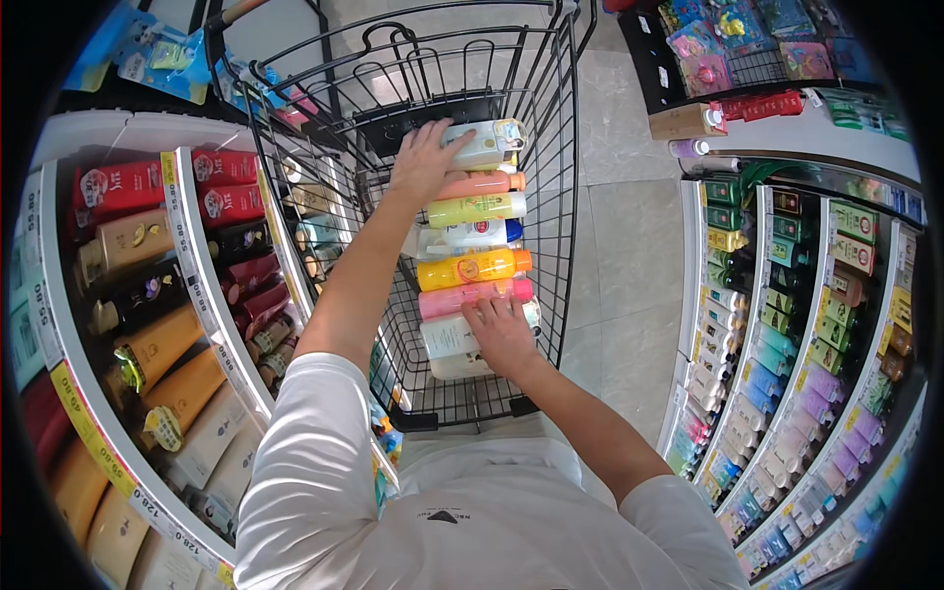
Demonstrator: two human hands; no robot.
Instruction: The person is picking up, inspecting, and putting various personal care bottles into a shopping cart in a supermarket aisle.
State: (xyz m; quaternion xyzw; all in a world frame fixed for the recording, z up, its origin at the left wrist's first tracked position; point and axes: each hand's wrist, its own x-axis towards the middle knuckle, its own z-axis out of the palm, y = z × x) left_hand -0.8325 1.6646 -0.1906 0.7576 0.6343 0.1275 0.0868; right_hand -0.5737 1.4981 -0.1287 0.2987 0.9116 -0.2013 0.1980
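Observation:
Inside a black wire shopping cart, several bottles lie on their sides in a row. My left hand rests with spread fingers on the left end of a pale white box-shaped pack at the far end. Nearer lie an orange-pink bottle, a lime-green bottle, a white bottle with a blue cap, a yellow bottle with an orange cap and a pink bottle. My right hand lies over a white bottle, fingers apart, tips touching the pink one.
Shelves of tubes and bottles stand close on the left. Across the tiled aisle, more shelves of bottles line the right. A rack of colourful packaged toys stands at the far right. The cart's handle is at the far left.

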